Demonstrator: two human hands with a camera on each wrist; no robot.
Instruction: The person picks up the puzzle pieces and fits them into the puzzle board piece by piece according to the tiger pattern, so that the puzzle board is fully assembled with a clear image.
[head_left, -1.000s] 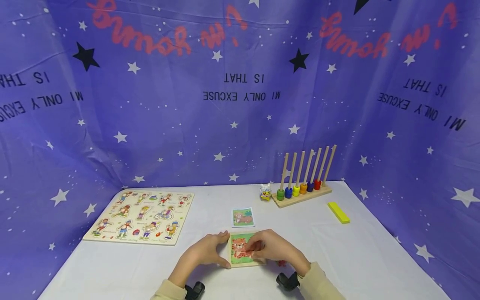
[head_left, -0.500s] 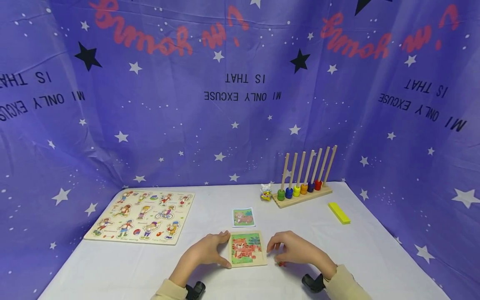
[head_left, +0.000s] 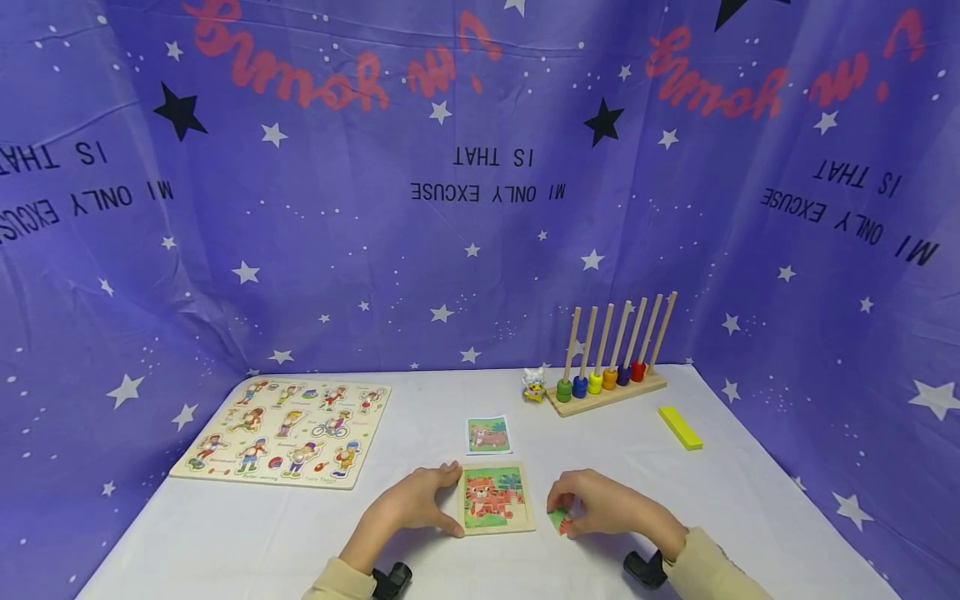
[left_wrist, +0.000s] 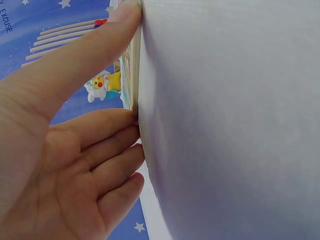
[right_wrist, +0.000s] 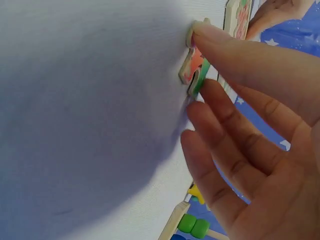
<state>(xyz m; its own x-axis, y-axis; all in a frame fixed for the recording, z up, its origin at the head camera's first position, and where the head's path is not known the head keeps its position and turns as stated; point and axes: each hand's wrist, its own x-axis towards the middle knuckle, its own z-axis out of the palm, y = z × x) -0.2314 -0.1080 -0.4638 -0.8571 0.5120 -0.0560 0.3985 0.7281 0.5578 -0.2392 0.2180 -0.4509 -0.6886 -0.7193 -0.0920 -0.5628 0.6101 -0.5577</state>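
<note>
Nearest, on the white table [head_left: 720,508]: left hand [head_left: 408,504] laid against the left edge of the tiger puzzle board [head_left: 497,498], thumb at the near corner and fingers [left_wrist: 107,127] at the edge, bracing the board rather than wrapped round it. In the left wrist view, thumb and fingers pressed flat to the board's side. Just right of the board, apart from it: right hand [head_left: 603,504] curled over a loose puzzle piece [head_left: 561,522], green and red, pinched between thumb and fingertips [right_wrist: 220,107]. In the right wrist view, the piece [right_wrist: 192,70] seen lifted at one edge off the cloth, its other edge apparently down. Hands well apart, the board between them. Board flat, near the table's front edge at centre, tiger picture showing.

Just behind the board: a small picture card [head_left: 487,435] with the same animal scene, lying flat. Further left: a large peg puzzle [head_left: 285,431] with many small figures. Further back on the right: a yellow block [head_left: 680,427], flat. Behind that, a wooden rod stand [head_left: 609,379] with coloured rings at the base of its upright rods, and a small toy figure [head_left: 533,383] just to its left. Beyond everything, a purple star-printed cloth [head_left: 480,208] as backdrop.
</note>
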